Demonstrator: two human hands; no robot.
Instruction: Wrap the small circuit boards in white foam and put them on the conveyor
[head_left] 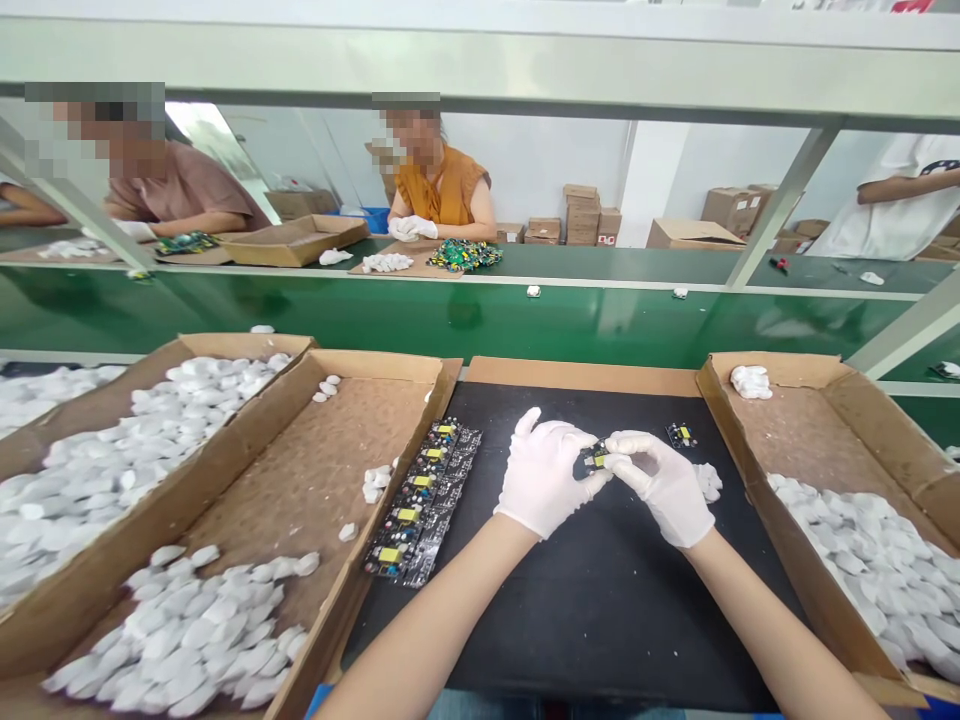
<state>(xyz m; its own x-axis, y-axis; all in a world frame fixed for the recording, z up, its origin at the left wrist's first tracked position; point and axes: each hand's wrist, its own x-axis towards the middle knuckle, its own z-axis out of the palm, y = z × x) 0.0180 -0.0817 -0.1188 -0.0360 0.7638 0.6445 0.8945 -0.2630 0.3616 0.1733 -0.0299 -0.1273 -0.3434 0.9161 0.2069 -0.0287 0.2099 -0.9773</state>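
Observation:
Over a black mat (585, 620), my gloved left hand (546, 472) and my gloved right hand (660, 482) meet at a small circuit board (598, 459) with a yellow part on it. The fingertips of both hands are closed on its edges and cover some of it. To the left lies a panel of joined circuit boards (420, 500), each with a yellow component. Another single circuit board (682, 434) rests on the mat beyond my right hand. Beside that hand's outer edge sits a small heap of white pieces (707, 482), partly hidden.
Cardboard trays holding white plastic pieces stand left (375, 400) and right (817, 420) of the mat. Behind runs a green conveyor belt (390, 312) carrying small items. Across it, co-workers (442, 195) sit at another bench. A metal frame (780, 200) crosses above.

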